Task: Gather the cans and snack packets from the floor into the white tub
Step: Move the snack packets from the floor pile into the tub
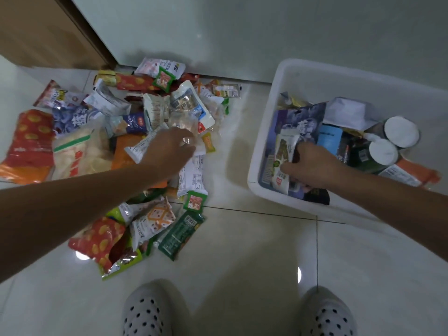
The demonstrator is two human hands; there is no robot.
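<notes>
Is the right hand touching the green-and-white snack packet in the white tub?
Touching. The head view shows the right hand inside the white tub, its fingers wrapped around the green-and-white snack packet, no gap visible.

Right hand [312, 166] inside white tub [266, 132], fingers closed on a green-and-white packet [283, 156]. Left hand [169, 149] spread over the packet pile [101, 141] on the floor [242, 251]. Two cans [392, 141] lie in the tub.
</notes>
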